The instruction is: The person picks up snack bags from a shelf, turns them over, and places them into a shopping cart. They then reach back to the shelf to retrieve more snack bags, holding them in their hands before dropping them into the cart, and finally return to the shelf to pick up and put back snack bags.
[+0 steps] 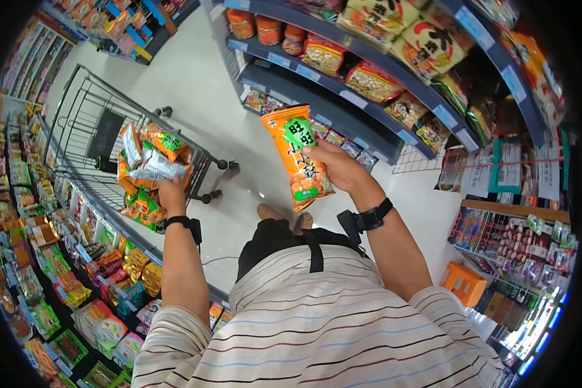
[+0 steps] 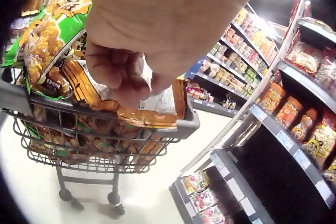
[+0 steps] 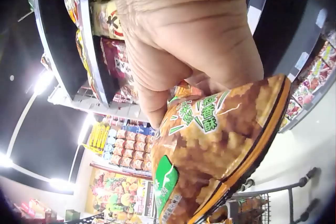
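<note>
My right hand grips an orange snack bag by its side, holding it up in front of the shelf. In the right wrist view the bag's printed face shows crunchy pieces and green lettering, with fingers curled behind it. My left hand is at the shopping cart's small raised basket, which is heaped with orange and green snack bags. Its curled fingers and thumb close on an orange bag with a silver back lying on top.
The shopping cart stands at the left. Shelves with peanut bags and orange-lidded jars rise ahead and to the right. Racks of packaged snacks run along the left. An orange stool sits at the right.
</note>
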`<move>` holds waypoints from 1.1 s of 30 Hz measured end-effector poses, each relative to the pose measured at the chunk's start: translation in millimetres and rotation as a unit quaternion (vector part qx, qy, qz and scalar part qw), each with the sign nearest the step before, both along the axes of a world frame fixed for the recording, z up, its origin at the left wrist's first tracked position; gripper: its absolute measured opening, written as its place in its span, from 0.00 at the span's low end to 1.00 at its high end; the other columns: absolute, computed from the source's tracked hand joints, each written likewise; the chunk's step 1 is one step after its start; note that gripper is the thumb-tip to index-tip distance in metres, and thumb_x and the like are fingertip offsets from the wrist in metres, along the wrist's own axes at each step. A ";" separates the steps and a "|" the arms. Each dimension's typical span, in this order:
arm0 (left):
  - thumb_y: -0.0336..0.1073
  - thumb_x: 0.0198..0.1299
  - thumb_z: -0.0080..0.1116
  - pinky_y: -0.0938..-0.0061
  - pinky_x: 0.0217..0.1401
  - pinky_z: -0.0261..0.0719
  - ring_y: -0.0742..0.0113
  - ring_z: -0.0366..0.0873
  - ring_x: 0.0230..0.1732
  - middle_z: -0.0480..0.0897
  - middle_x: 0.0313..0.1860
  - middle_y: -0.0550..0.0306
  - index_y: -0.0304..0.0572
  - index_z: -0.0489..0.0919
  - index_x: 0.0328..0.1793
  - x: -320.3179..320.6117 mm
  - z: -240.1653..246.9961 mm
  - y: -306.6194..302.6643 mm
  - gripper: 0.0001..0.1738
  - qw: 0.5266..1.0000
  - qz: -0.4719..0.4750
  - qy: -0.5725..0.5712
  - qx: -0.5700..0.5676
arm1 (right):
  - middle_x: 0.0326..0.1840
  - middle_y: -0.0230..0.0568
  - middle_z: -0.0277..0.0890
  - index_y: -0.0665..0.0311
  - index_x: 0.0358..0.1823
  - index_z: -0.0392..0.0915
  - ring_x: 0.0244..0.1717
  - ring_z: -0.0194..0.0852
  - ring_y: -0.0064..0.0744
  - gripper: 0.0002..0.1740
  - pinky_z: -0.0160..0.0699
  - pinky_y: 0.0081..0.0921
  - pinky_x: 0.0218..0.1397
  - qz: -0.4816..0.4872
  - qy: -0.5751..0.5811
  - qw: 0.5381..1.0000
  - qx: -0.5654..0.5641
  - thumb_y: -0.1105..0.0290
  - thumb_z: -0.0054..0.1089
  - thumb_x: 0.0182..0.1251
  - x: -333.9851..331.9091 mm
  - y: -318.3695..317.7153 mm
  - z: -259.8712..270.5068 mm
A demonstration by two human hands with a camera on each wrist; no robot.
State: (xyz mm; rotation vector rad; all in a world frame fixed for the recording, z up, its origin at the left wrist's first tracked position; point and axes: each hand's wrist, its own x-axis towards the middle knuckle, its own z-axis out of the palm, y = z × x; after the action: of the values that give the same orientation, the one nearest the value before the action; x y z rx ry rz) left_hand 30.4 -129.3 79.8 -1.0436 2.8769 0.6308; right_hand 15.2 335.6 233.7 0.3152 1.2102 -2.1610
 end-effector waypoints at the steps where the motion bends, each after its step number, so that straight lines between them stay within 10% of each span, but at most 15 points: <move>1: 0.53 0.69 0.61 0.46 0.55 0.81 0.30 0.85 0.50 0.87 0.45 0.28 0.25 0.78 0.48 0.6 -3.2 -1.4 0.29 1.000 -0.002 0.011 0.021 | 0.57 0.43 0.82 0.70 0.66 0.72 0.52 0.87 0.31 0.26 0.87 0.32 0.59 -0.012 0.002 1.000 -0.012 0.62 0.66 0.75 3.8 10.2 -0.9; 6: 0.53 0.72 0.61 0.75 0.22 0.77 0.71 0.84 0.27 0.84 0.34 0.51 0.36 0.78 0.45 12.5 78.4 89.8 0.23 0.922 -0.052 0.070 0.377 | 0.60 0.44 0.83 0.66 0.69 0.72 0.57 0.86 0.34 0.24 0.86 0.34 0.63 -0.044 -0.037 0.989 -0.134 0.58 0.56 0.81 18.0 51.0 -8.2; 15: 0.63 0.76 0.52 0.62 0.64 0.80 0.56 0.80 0.66 0.81 0.66 0.41 0.31 0.70 0.75 36.0 235.4 294.9 0.41 0.743 -0.220 0.064 0.629 | 0.60 0.47 0.83 0.68 0.68 0.73 0.55 0.88 0.35 0.24 0.89 0.36 0.59 -0.056 0.040 0.982 -0.176 0.57 0.55 0.82 41.9 56.8 52.1; 24: 0.68 0.71 0.58 0.64 0.65 0.79 0.65 0.80 0.60 0.82 0.62 0.56 0.40 0.72 0.73 33.0 259.0 330.5 0.41 0.579 -0.246 0.114 0.769 | 0.66 0.62 0.79 0.66 0.80 0.63 0.60 0.86 0.55 0.36 0.93 0.49 0.54 0.063 0.078 0.926 -0.365 0.44 0.34 0.87 85.3 68.3 83.8; 33: 0.62 0.73 0.60 0.74 0.53 0.84 0.70 0.84 0.49 0.83 0.53 0.56 0.38 0.74 0.66 46.8 269.6 349.4 0.34 0.625 -0.196 0.218 0.723 | 0.71 0.57 0.75 0.61 0.82 0.61 0.62 0.83 0.58 0.41 0.89 0.59 0.57 0.045 0.088 0.969 -0.228 0.37 0.35 0.84 109.6 70.0 94.8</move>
State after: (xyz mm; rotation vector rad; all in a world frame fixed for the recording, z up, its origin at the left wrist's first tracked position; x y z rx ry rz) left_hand 77.1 220.2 349.4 0.0655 1.4807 2.5730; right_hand 124.8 405.6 328.5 -0.1287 0.7624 -2.3439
